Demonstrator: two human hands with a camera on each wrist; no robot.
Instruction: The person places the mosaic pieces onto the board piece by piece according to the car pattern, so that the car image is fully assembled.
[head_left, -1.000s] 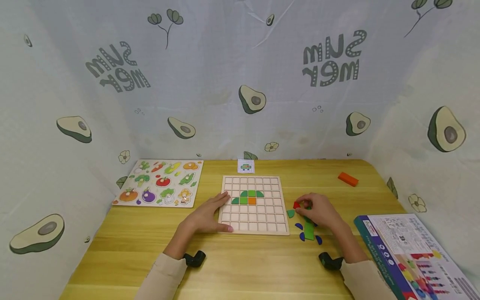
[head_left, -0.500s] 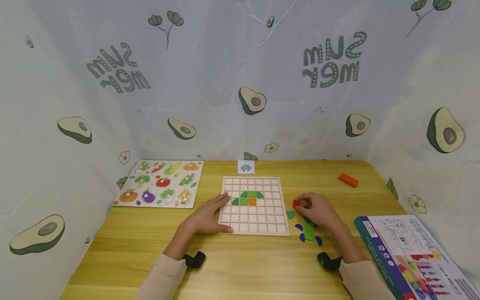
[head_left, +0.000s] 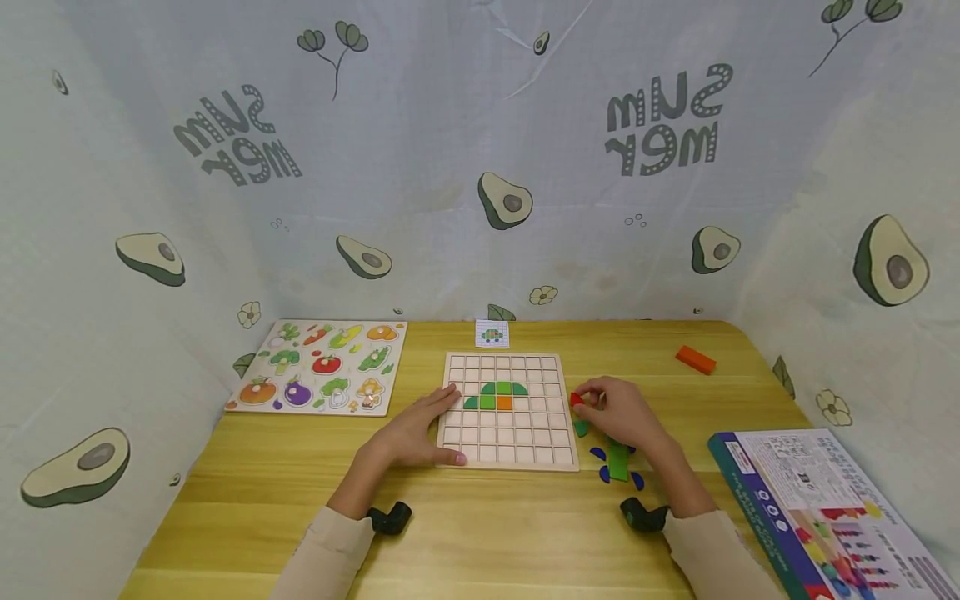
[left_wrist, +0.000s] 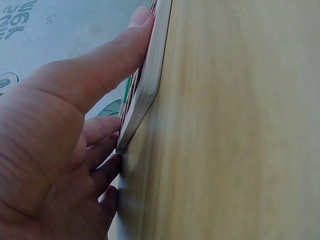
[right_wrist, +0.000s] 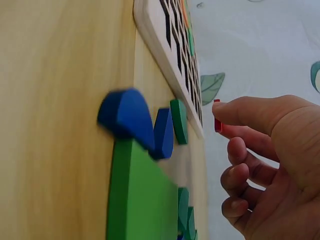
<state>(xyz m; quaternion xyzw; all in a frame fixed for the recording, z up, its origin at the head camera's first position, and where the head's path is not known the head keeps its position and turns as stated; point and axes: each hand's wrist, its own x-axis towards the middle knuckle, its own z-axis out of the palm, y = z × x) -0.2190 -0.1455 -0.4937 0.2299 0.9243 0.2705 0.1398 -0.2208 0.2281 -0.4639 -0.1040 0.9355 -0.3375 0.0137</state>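
Observation:
My right hand [head_left: 621,412] pinches a small red piece [right_wrist: 218,120] between thumb and forefinger, raised over the table just right of the gridded wooden board [head_left: 517,456]. Its other fingers curl loosely. Below the red piece lies a green piece [head_left: 581,429] with a rounded edge. My left hand [head_left: 412,429] rests at the board's left side, thumb on the front rim and fingertips along the left edge. On the board, several green pieces and an orange square [head_left: 505,403] form a domed shape. Near my right wrist are a bright green block [head_left: 618,463] and several blue half-round pieces [head_left: 597,453].
A small picture card [head_left: 492,334] lies behind the board. To the left is a vegetable puzzle board [head_left: 390,350]. An orange block [head_left: 696,360] sits at the back right, and a printed box [head_left: 795,467] at the right edge. A patterned cloth [head_left: 450,125] hangs behind.
My right hand has lifted the red piece and moved slightly left with it, toward the board's right edge. My left hand has stayed in place.

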